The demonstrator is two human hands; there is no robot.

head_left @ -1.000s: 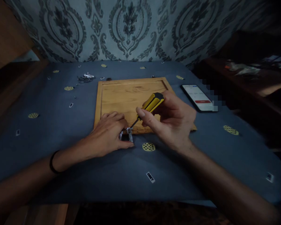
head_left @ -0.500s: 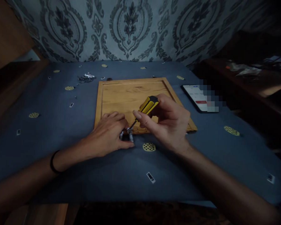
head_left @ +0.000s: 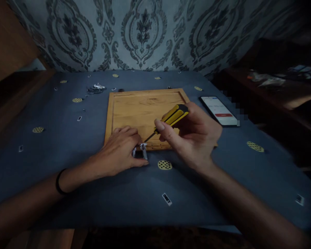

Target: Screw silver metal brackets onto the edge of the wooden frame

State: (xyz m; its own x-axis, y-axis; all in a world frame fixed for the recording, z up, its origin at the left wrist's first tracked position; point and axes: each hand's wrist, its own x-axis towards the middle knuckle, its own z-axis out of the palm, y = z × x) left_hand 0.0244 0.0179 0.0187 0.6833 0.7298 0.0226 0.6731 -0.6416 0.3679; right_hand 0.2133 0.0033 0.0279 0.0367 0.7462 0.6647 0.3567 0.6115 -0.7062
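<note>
My right hand (head_left: 198, 138) is wrapped round the yellow and black handle of a screwdriver (head_left: 175, 115). Its thin shaft slants down and left, and the tip is at or just above a small silver metal hinge (head_left: 144, 151); contact is hard to tell. The hinge sits at the near edge of a wooden cabinet door (head_left: 134, 110), which lies flat. My left hand (head_left: 119, 147) grips the hinge, thumb below the door's edge and fingers on top of the wood. Part of the hinge is hidden behind the left fingers.
A blue patterned cloth covers the table (head_left: 67, 145). A phone (head_left: 219, 110) with a lit screen lies right of the door. Toward the back left is a pile of metal parts (head_left: 96, 88), with a small screw (head_left: 84, 110) nearer. Dark furniture stands on both sides.
My right hand and the screwdriver have shifted right, and the shaft now leans lower, with its tip drawn slightly up from the hinge. My left hand stays put on the hinge.
</note>
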